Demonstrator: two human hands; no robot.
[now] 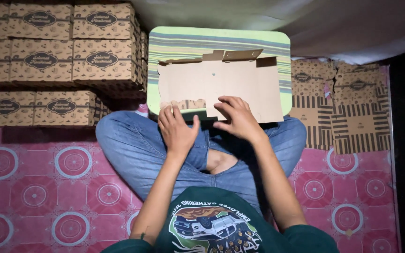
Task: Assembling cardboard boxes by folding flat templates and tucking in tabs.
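I am pressing my left hand (178,131) flat on the near edge of the flat brown die-cut cardboard box blank (221,86), pinning it. My right hand (240,119), fingers spread, is steadying it beside. Blank is lying just ahead on the green striped lap bench (165,42).

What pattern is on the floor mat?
Pink floor mat with round white-ringed medallions, seen from the head view.

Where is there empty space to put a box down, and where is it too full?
Bare pink mat lies left of the knee, below the stacked boxes, and more right of the other knee, below the flat cardboard pile. It is crowded on the small striped table, where both hands, left and right, press an unfolded cardboard sheet.
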